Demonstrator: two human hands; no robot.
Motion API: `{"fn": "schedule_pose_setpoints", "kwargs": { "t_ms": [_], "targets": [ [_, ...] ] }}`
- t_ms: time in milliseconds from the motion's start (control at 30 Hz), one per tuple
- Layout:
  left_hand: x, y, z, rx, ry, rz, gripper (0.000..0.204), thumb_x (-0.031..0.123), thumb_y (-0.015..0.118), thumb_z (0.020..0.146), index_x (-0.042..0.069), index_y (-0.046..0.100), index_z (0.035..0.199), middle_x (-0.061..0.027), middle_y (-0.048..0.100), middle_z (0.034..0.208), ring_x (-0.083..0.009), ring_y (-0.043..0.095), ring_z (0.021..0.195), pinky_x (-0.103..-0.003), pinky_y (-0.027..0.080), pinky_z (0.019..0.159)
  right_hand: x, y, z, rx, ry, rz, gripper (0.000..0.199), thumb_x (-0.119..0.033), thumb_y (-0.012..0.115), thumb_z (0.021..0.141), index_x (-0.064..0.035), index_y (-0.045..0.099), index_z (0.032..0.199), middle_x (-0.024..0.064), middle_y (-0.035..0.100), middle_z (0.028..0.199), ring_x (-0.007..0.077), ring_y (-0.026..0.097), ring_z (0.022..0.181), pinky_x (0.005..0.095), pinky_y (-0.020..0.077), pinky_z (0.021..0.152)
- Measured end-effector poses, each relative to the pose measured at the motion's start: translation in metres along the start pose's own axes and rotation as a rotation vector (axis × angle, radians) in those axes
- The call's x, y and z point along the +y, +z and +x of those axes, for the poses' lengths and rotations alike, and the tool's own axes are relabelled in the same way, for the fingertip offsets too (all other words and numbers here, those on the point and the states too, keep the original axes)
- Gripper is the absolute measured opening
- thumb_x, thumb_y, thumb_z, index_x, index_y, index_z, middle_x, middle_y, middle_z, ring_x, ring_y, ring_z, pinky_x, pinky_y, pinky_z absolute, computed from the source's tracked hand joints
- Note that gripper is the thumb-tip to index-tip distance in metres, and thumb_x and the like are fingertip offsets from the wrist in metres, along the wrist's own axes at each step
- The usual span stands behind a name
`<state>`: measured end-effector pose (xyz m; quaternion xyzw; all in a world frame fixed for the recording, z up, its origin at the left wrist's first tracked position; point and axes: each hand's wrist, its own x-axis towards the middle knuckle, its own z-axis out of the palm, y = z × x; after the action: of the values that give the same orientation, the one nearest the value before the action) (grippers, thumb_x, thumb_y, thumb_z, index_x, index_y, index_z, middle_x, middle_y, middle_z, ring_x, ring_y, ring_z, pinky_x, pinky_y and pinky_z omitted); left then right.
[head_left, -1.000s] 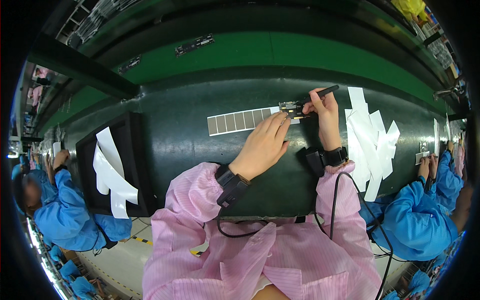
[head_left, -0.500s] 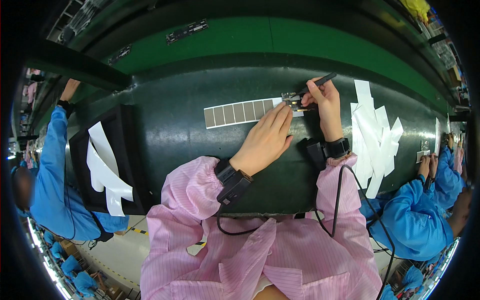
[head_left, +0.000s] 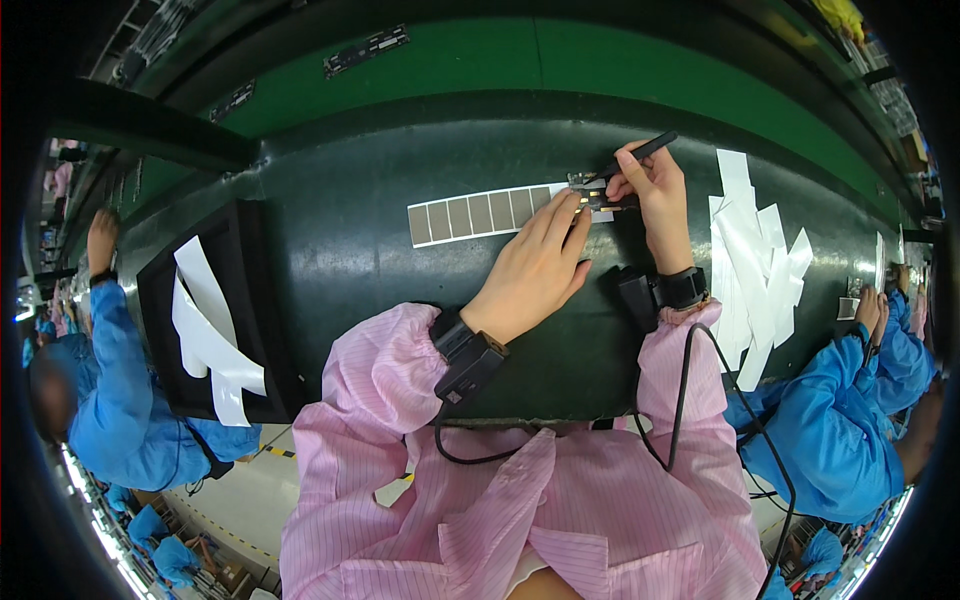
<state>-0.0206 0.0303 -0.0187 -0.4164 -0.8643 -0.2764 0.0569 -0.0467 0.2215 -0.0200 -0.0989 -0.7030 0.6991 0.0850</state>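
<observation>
A long grey strip (head_left: 478,214) divided into several squares lies across the dark work surface (head_left: 340,250). My left hand (head_left: 535,268) rests flat, its fingertips pressing the strip's right end beside a small metallic part (head_left: 590,192). My right hand (head_left: 652,185) grips a thin black pen-like tool (head_left: 640,153) whose tip touches that small part. Both wrists carry black wrist straps, with a cable running down from the right one.
Several white paper strips (head_left: 752,250) are piled on the right. A black tray (head_left: 215,315) on the left holds more white strips. People in blue work on both sides. A green conveyor band (head_left: 560,60) runs behind the work surface.
Both hands stay on the strip's right end with barely any shift. The person in blue at the left has raised an arm up along the bench.
</observation>
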Motion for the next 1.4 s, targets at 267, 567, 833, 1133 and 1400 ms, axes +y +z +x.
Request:
{"fn": "schedule_pose_setpoints", "kwargs": {
  "t_ms": [267, 567, 833, 1133, 1400],
  "targets": [
    [-0.001, 0.000, 0.000, 0.001, 0.005, 0.001, 0.058, 0.018, 0.069, 0.079, -0.004, 0.045, 0.127, -0.0213, 0.039, 0.133, -0.0347, 0.043, 0.126, -0.040, 0.040, 0.103, 0.000, 0.002, 0.000, 0.002, -0.013, -0.009, 0.018, -0.015, 0.061, 0.093, 0.0008, 0.055, 0.099, 0.0051, 0.059, 0.075, 0.0111, 0.060, 0.062, 0.0218, 0.0472, 0.057],
    [0.000, 0.001, 0.003, 0.013, 0.016, 0.038, 0.056, 0.019, 0.069, 0.078, -0.004, 0.047, 0.124, -0.0208, 0.039, 0.137, -0.0337, 0.043, 0.125, -0.040, 0.040, 0.102, -0.001, 0.001, -0.001, 0.013, -0.023, -0.050, 0.015, -0.013, 0.060, 0.093, 0.0002, 0.055, 0.099, 0.0052, 0.060, 0.076, 0.0102, 0.060, 0.063, 0.0218, 0.0474, 0.057],
    [-0.002, -0.002, 0.002, 0.020, 0.013, 0.073, 0.056, 0.021, 0.070, 0.078, -0.004, 0.049, 0.123, -0.0201, 0.042, 0.136, -0.0332, 0.043, 0.125, -0.040, 0.038, 0.103, -0.015, 0.010, -0.020, 0.162, -0.266, -0.188, 0.011, -0.004, 0.063, 0.089, 0.0013, 0.059, 0.098, 0.0041, 0.064, 0.079, 0.0082, 0.061, 0.065, 0.0210, 0.0497, 0.058],
    [0.010, -0.016, -0.026, -0.048, -0.031, 0.063, 0.055, 0.021, 0.068, 0.079, -0.003, 0.049, 0.125, -0.0171, 0.044, 0.135, -0.0308, 0.043, 0.125, -0.041, 0.036, 0.105, -0.007, 0.000, -0.034, -0.037, -0.108, -0.151, 0.011, -0.002, 0.065, 0.087, 0.0033, 0.060, 0.096, 0.0065, 0.066, 0.079, 0.0102, 0.065, 0.066, 0.0215, 0.0514, 0.061],
    [0.009, -0.017, -0.026, -0.051, -0.024, 0.079, 0.053, 0.022, 0.066, 0.080, -0.002, 0.049, 0.125, -0.0160, 0.046, 0.132, -0.0302, 0.043, 0.124, -0.041, 0.036, 0.105, -0.008, 0.013, -0.037, 0.004, -0.168, -0.114, 0.010, -0.001, 0.065, 0.087, 0.0032, 0.061, 0.095, 0.0073, 0.066, 0.084, 0.0104, 0.066, 0.072, 0.0224, 0.0535, 0.065]
  ]
}}
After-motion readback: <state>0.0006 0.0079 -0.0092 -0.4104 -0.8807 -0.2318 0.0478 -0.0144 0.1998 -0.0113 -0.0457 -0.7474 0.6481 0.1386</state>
